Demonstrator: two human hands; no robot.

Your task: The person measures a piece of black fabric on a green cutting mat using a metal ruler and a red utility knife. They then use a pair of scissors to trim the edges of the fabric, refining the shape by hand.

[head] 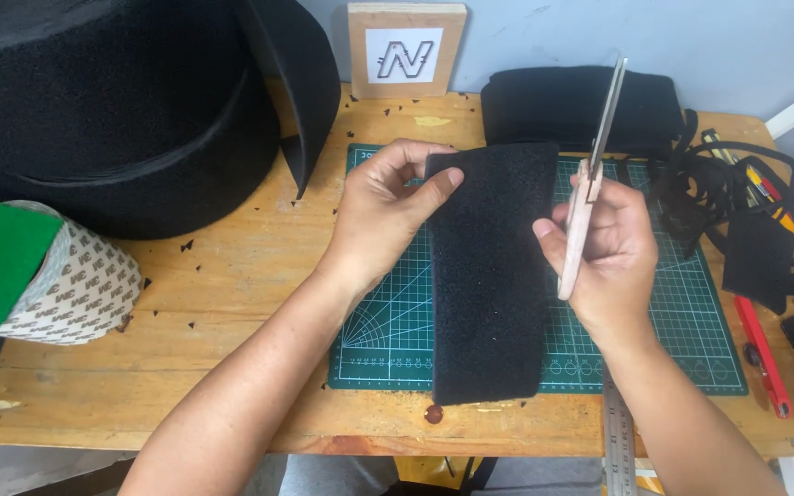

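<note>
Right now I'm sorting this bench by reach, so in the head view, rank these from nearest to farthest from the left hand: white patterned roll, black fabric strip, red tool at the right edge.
1. Black fabric strip: pinched by the left hand.
2. White patterned roll: far left of bench.
3. Red tool: right edge, beyond the right hand.

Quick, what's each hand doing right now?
Left hand: closed, pinching the top corner of the black strip.
Right hand: closed around the scissors, blades pointing up.
</note>
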